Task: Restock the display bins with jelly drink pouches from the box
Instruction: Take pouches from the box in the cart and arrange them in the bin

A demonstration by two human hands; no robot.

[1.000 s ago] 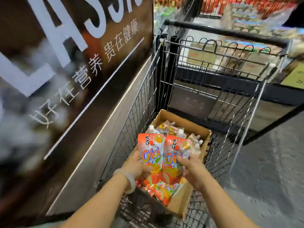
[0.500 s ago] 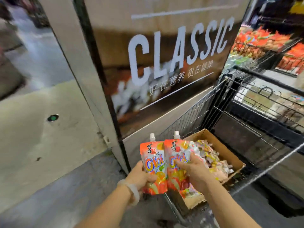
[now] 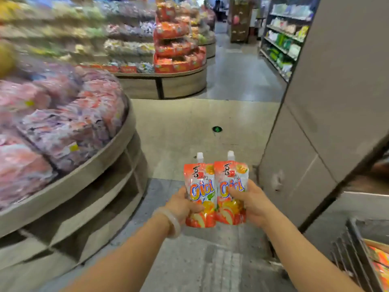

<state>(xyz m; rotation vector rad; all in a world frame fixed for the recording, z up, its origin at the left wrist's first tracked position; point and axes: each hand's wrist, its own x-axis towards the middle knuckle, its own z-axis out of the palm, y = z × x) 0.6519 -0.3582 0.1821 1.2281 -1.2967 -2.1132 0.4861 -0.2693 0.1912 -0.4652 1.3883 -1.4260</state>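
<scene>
Standing beside the round display bin (image 3: 88, 171) heaped with blurred pink packs, you hold two orange jelly pouches upright and touching over the floor, your left hand (image 3: 182, 205) curled round the left pouch (image 3: 200, 186) and your right hand (image 3: 253, 202) gripping the right pouch (image 3: 231, 182).

Open grey concrete floor (image 3: 202, 131) runs from the middle toward twelve o'clock, an aisle free of obstacles. At nine o'clock a round beige tiered display bin (image 3: 88, 171), heaped with blurred pink packets, juts into the way. At three o'clock a tall grey pillar (image 3: 328, 106) closes that side. At five o'clock the dark wire rim of a shopping cart (image 3: 355, 249) blocks the corner. A farther round wooden display stand (image 3: 168, 83) sits at eleven o'clock.
</scene>
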